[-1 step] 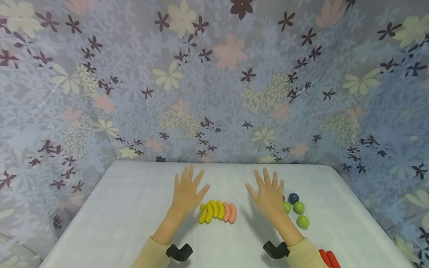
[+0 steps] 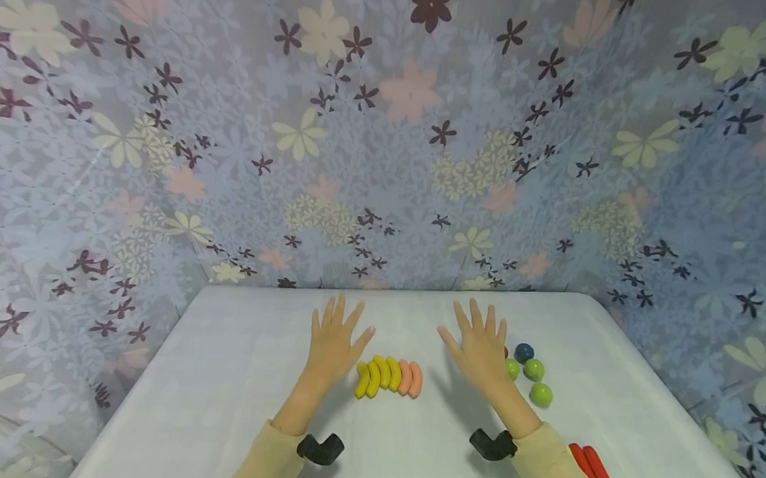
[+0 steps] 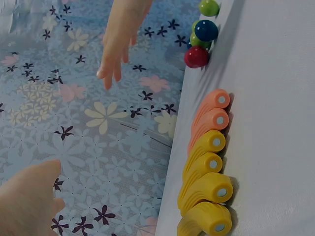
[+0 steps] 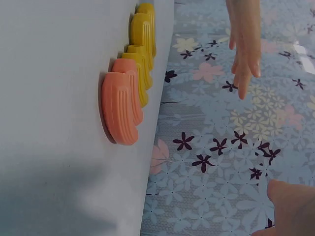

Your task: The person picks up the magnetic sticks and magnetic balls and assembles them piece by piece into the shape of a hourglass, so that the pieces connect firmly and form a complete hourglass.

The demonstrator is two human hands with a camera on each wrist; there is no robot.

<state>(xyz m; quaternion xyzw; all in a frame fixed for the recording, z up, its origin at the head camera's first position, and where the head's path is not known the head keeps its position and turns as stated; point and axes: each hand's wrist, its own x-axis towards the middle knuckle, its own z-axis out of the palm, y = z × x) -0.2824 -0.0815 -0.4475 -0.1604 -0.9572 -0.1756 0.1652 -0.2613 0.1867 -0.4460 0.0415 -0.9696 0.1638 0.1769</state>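
Observation:
My left hand hovers above the white table with its fingers spread and nothing in it. Just right of it lies a side-by-side row of several yellow banana-shaped pieces, continued by two pink curved pieces. On the other side of that row my right hand is also raised, palm down, fingers apart and holding nothing. Close by its right edge sit several green balls and a dark blue ball. A red ball shows in the left wrist view; the right hand mostly hides it in the head view.
Two red elongated pieces lie near the right sleeve at the front right. The white table stretches out under both arms. Behind it and at its sides hangs a flowered cloth. Each wrist wears a black strap mount.

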